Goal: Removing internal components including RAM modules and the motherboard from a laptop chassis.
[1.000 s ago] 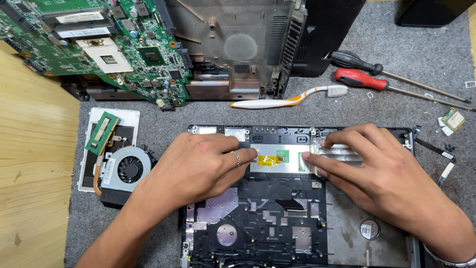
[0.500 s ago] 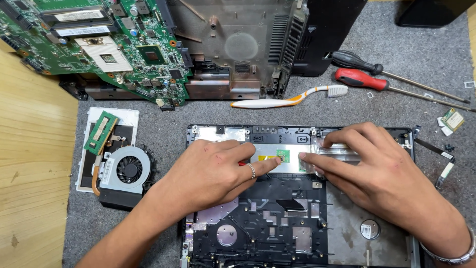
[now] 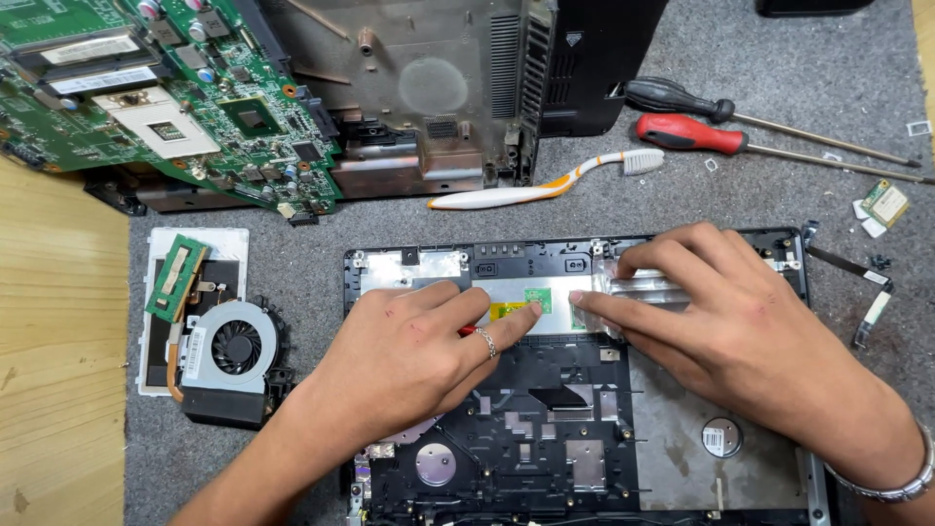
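Observation:
An upturned black laptop top case lies on the grey mat. My left hand, with a ring on one finger, rests on it, its index fingertip at a strip of yellow tape beside a small green board on the silver touchpad plate. A bit of something red shows under its fingers; whether it is held is unclear. My right hand lies flat, fingertips pressing silver foil just right of the green board. The two hands' fingertips are nearly touching.
A green motherboard and a grey laptop base shell lie at the back. A cooling fan and memory stick sit left. A toothbrush, a black screwdriver, a red screwdriver and a small card lie behind and right.
My left hand has slid right along the touchpad plate, its fingers stretching out toward the green board. My right hand has stayed on the foil.

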